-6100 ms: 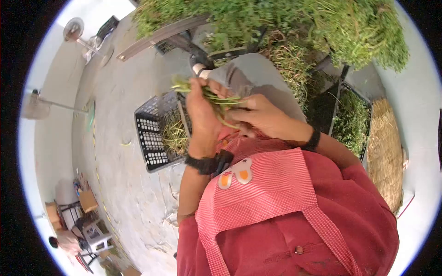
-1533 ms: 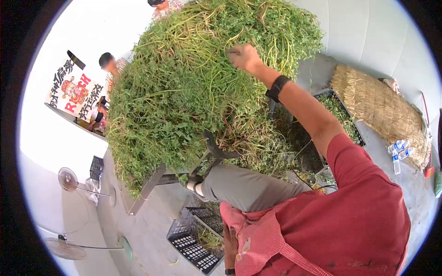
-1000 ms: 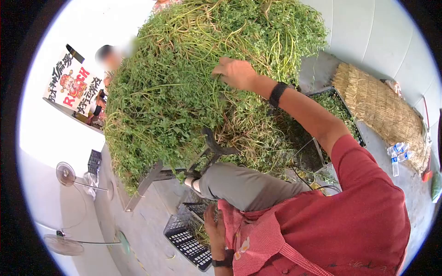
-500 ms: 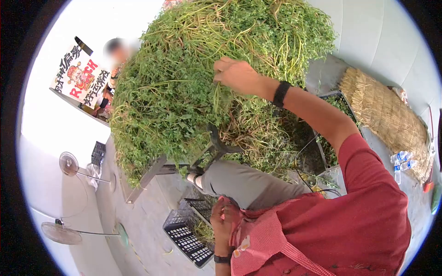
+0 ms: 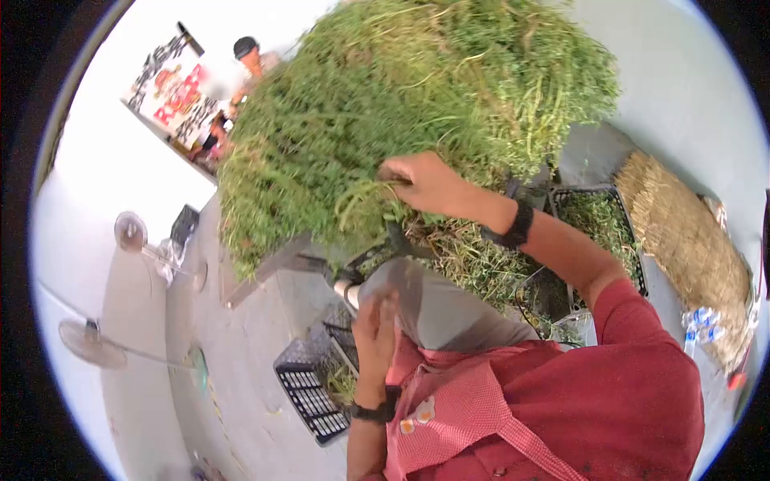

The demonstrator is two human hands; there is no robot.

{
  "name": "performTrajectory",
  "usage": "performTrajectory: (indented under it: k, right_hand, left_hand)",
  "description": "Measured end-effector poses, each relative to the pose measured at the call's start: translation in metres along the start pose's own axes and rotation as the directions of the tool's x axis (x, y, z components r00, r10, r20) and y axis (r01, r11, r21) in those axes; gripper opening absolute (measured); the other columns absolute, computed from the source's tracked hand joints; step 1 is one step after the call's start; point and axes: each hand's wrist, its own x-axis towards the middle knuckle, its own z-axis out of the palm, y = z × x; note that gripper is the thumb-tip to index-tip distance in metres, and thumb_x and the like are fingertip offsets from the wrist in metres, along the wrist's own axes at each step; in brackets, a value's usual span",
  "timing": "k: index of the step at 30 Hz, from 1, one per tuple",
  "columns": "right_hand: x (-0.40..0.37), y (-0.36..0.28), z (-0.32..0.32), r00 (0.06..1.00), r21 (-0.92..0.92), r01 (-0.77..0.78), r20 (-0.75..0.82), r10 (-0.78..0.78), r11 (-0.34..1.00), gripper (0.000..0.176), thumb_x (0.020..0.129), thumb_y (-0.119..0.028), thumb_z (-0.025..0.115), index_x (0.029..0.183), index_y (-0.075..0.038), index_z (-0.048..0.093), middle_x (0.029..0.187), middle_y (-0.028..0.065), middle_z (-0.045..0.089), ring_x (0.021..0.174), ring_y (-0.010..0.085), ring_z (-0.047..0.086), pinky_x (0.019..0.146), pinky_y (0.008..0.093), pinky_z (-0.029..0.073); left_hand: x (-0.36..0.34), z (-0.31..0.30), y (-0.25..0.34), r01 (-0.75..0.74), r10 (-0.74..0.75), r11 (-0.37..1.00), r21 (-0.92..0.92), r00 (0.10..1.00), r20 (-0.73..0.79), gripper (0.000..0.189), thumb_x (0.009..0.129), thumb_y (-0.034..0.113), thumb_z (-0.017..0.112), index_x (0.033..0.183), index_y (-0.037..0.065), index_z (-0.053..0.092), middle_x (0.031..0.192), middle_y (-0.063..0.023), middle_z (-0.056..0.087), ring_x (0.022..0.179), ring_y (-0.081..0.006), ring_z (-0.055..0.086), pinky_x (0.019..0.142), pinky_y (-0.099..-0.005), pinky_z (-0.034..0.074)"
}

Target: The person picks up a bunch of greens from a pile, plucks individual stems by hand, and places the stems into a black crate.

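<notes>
My right hand (image 5: 429, 184) is closed in a pinch at the near edge of a large heap of leafy green plants (image 5: 345, 104). A few thin green stems (image 5: 358, 192) come out from its fingertips and hang toward the heap's lower edge. Above my lap, my left hand (image 5: 374, 333) is raised, blurred by motion, its fingers pointing up and seemingly apart. Nothing shows in it. A dark curved bracket (image 5: 397, 239) sits below the right hand, in front of my knee.
A black crate (image 5: 309, 393) with some greens stands on the floor by my left arm. Another crate (image 5: 639, 268) of greens is at right, near a rolled straw mat (image 5: 682, 248) and water bottles (image 5: 703, 321). Standing fans (image 5: 92, 343) line the left wall. Another person (image 5: 250, 60) is behind the heap.
My left hand has risen from beside the apron to above my lap. My right hand has come a little nearer, stems still in its fingers. The whole view has shifted.
</notes>
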Motion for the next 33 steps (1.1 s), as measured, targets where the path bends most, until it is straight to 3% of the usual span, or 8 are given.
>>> performTrajectory:
  k: [3, 5, 10, 12, 21, 25, 30, 33]
  right_hand:
    - [-0.03, -0.024, 0.034, 0.981, 0.14, -0.171, 0.12, 0.155, 0.975, 0.019, 0.076, -0.014, 0.061, 0.09, 0.0, 0.06, 0.072, 0.0155, 0.061, 0.063, 0.0256, 0.06, 0.06, 0.0315, 0.046]
    - [-0.052, -0.036, 0.055, 0.956, 0.215, -0.279, 0.151, 0.25, 0.936, 0.019, 0.076, -0.013, 0.061, 0.089, 0.0, 0.06, 0.072, 0.0155, 0.061, 0.063, 0.0256, 0.06, 0.06, 0.0308, 0.046]
    - [-0.089, -0.056, 0.085, 0.98, 0.123, -0.158, 0.14, 0.141, 0.98, 0.02, 0.073, -0.01, 0.06, 0.09, -0.001, 0.059, 0.077, 0.0129, 0.058, 0.073, 0.0302, 0.059, 0.064, 0.035, 0.047]
    - [-0.094, -0.068, 0.089, 0.991, 0.088, -0.082, 0.115, 0.072, 0.993, 0.018, 0.073, -0.009, 0.06, 0.09, -0.005, 0.057, 0.082, 0.0106, 0.054, 0.076, 0.0313, 0.056, 0.064, 0.0388, 0.047]
    - [-0.127, -0.078, 0.125, 0.983, 0.048, -0.027, 0.185, 0.017, 0.998, 0.034, 0.07, -0.017, 0.065, 0.103, -0.013, 0.058, 0.094, 0.0045, 0.055, 0.08, 0.0227, 0.059, 0.059, 0.0352, 0.051]
    - [-0.144, -0.086, 0.121, 0.923, 0.023, -0.088, 0.377, 0.073, 0.996, 0.039, 0.074, -0.025, 0.063, 0.11, -0.015, 0.056, 0.101, 0.0054, 0.058, 0.082, 0.0243, 0.06, 0.06, 0.0356, 0.05]
    - [-0.15, -0.078, 0.108, 0.885, 0.254, -0.213, 0.459, 0.077, 0.943, 0.035, 0.076, -0.026, 0.062, 0.108, -0.015, 0.055, 0.081, 0.0134, 0.063, 0.071, 0.0352, 0.06, 0.056, 0.0437, 0.047]
    - [-0.143, -0.071, 0.084, 0.903, 0.204, -0.246, 0.405, 0.147, 0.947, 0.028, 0.078, -0.027, 0.063, 0.1, -0.011, 0.057, 0.065, 0.0077, 0.061, 0.059, 0.0262, 0.058, 0.048, 0.0353, 0.042]
  left_hand:
    - [0.011, 0.001, 0.021, 0.025, -0.084, 0.926, -0.377, 0.987, -0.138, 0.031, 0.091, 0.012, 0.048, 0.118, -0.002, 0.048, 0.11, -0.008, 0.056, 0.098, -0.0193, 0.056, 0.079, -0.0306, 0.047]
    - [0.012, -0.002, 0.021, 0.023, -0.106, 0.902, -0.431, 0.98, -0.17, 0.032, 0.09, 0.012, 0.049, 0.119, -0.001, 0.048, 0.11, -0.0077, 0.056, 0.097, -0.0192, 0.056, 0.077, -0.0303, 0.047]
    - [-0.008, -0.007, 0.007, 0.045, -0.147, 0.769, -0.637, 0.983, -0.109, 0.033, 0.089, 0.013, 0.053, 0.119, 0.001, 0.048, 0.114, -0.0073, 0.055, 0.097, -0.0182, 0.055, 0.076, -0.0294, 0.047]
    - [-0.011, -0.012, 0.001, 0.096, -0.258, 0.551, -0.829, 0.964, -0.06, 0.03, 0.089, 0.015, 0.053, 0.116, 0.001, 0.05, 0.113, -0.0075, 0.056, 0.099, -0.0176, 0.054, 0.08, -0.0303, 0.045]
    - [-0.022, -0.028, -0.033, 0.112, -0.231, 0.396, -0.911, 0.973, 0.019, 0.023, 0.088, 0.02, 0.053, 0.101, 0.001, 0.057, 0.11, -0.0128, 0.056, 0.1, -0.0235, 0.053, 0.087, -0.0358, 0.043]
    - [-0.04, -0.038, -0.053, 0.196, -0.36, 0.304, -0.932, 0.93, 0.078, 0.02, 0.089, 0.022, 0.052, 0.098, 0.005, 0.057, 0.104, -0.0106, 0.058, 0.1, -0.0229, 0.053, 0.089, -0.0402, 0.041]
    - [-0.049, -0.044, -0.042, 0.107, -0.306, 0.295, -0.949, 0.952, 0.012, 0.019, 0.088, 0.024, 0.054, 0.098, 0.007, 0.056, 0.102, -0.0087, 0.06, 0.098, -0.0213, 0.053, 0.089, -0.0385, 0.04]
    - [-0.049, -0.046, -0.045, 0.101, -0.324, 0.349, -0.931, 0.946, -0.019, 0.022, 0.089, 0.026, 0.051, 0.102, 0.008, 0.054, 0.102, -0.0056, 0.056, 0.092, -0.019, 0.051, 0.086, -0.035, 0.039]
